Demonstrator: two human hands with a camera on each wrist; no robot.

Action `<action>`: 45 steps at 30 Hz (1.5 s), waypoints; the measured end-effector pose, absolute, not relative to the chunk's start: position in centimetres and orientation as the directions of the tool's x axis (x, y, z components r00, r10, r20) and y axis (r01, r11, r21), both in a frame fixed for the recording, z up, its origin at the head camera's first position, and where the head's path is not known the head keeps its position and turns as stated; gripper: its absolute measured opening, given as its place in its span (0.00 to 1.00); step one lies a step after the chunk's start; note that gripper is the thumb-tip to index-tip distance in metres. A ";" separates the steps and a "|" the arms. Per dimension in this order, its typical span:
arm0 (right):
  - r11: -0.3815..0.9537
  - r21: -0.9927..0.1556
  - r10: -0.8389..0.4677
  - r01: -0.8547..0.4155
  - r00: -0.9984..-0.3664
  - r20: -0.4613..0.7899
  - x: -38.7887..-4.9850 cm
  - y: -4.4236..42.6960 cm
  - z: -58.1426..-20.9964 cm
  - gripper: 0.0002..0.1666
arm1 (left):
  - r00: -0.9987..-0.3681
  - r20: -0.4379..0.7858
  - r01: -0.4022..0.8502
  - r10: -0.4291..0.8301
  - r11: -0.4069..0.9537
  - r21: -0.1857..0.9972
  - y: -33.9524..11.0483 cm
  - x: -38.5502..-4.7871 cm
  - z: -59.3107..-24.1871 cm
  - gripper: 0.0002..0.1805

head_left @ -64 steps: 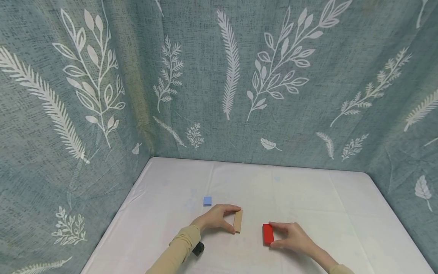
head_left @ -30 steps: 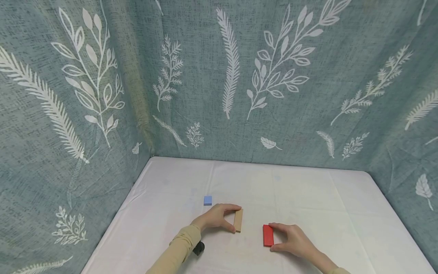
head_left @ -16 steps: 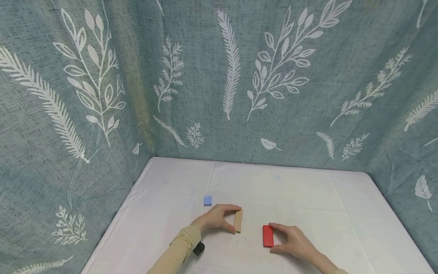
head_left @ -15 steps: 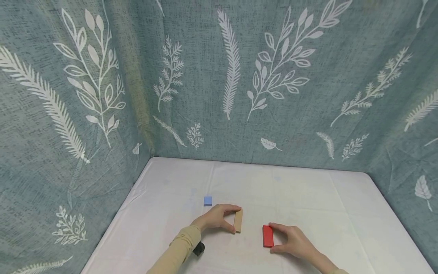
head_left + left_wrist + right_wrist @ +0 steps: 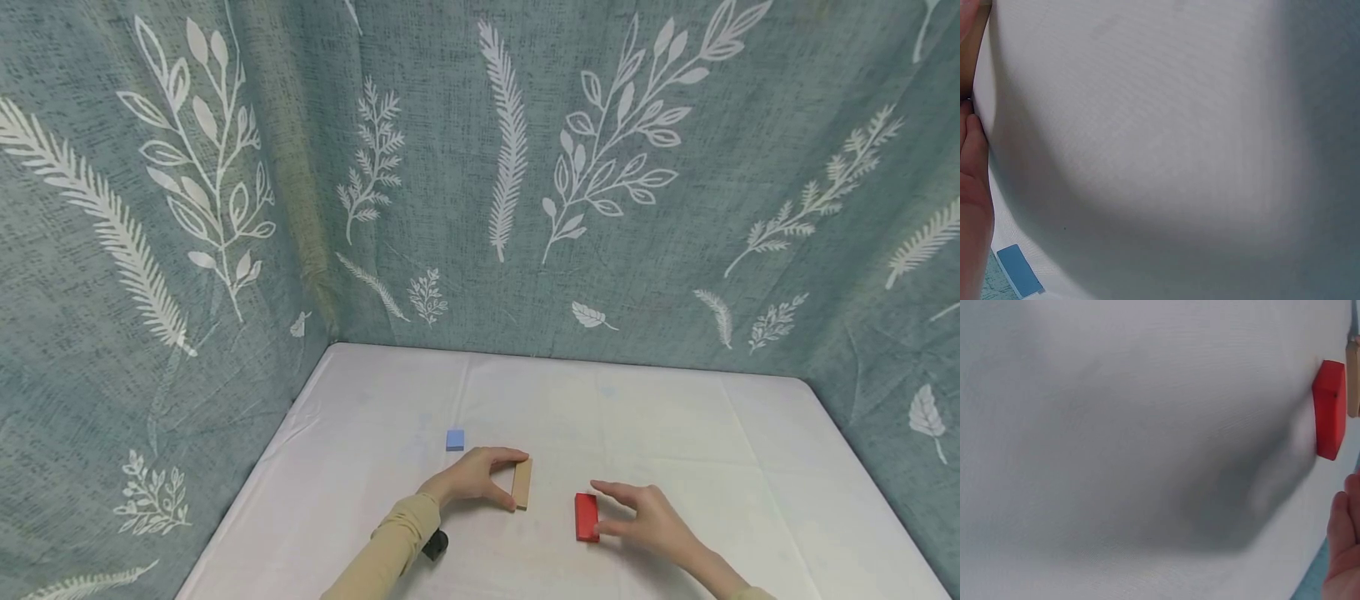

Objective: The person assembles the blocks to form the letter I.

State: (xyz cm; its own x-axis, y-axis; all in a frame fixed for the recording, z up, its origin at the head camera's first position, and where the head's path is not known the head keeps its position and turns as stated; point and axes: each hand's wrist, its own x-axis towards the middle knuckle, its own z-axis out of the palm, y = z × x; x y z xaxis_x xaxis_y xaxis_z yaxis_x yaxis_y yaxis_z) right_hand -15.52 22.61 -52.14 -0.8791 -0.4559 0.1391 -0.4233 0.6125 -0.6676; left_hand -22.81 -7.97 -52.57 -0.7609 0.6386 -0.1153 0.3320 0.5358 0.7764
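The clearest change is at the right hand [image 5: 641, 514]: half a second ago its finger and thumb met the two ends of the red block [image 5: 587, 517], and now the forefinger stands away from the block's 12 o'clock end while the thumb has come up along its 4 o'clock edge. That grip is spread wide and appears to have hold of nothing; whether the thumb still grazes the edge cannot be told from the head view. The red block has barely shifted and lies on the bench [image 5: 660, 417], long side running roughly 12 to 6, so the right hand seems to have let it go where it lies. The left hand [image 5: 478, 477] is unchanged, its grip parted just enough to pinch the wooden block [image 5: 522, 484] end to end, forefinger at 12 o'clock and thumb at 6. From the wooden block, the red one lies apart at about 4 o'clock and the small blue block [image 5: 455, 440], untouched, at 10. By this reading, only the wooden block remains held, with the two longer blocks unjoined.
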 end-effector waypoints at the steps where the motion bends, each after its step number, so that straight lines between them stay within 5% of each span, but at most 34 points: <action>1: 0.606 -0.676 -0.453 -0.420 -0.880 0.141 -15.5 22.6 -52.1 0.34 | -0.762 -0.118 0.328 0.637 0.537 0.777 -8.0 -22.8 -52.5 0.40; 19: 0.553 -0.747 -0.446 -0.369 -0.888 0.109 -14.9 22.0 -53.3 0.26 | -0.763 -0.126 0.317 0.634 0.537 0.782 -7.9 -22.7 -52.6 0.40; 45: 0.623 -0.653 -0.471 -0.432 -0.873 0.128 -15.1 22.0 -53.4 0.25 | -0.774 -0.051 0.328 0.631 0.469 0.820 -7.9 -22.8 -53.3 0.41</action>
State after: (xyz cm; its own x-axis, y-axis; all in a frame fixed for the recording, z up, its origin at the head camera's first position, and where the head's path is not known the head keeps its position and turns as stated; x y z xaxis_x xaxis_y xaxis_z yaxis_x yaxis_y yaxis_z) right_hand -15.14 21.96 -53.41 -0.8726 -0.4712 0.1283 -0.4321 0.6225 -0.6525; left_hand -22.76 -7.95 -53.27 -0.7744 0.6306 -0.0512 0.3277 0.4691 0.8201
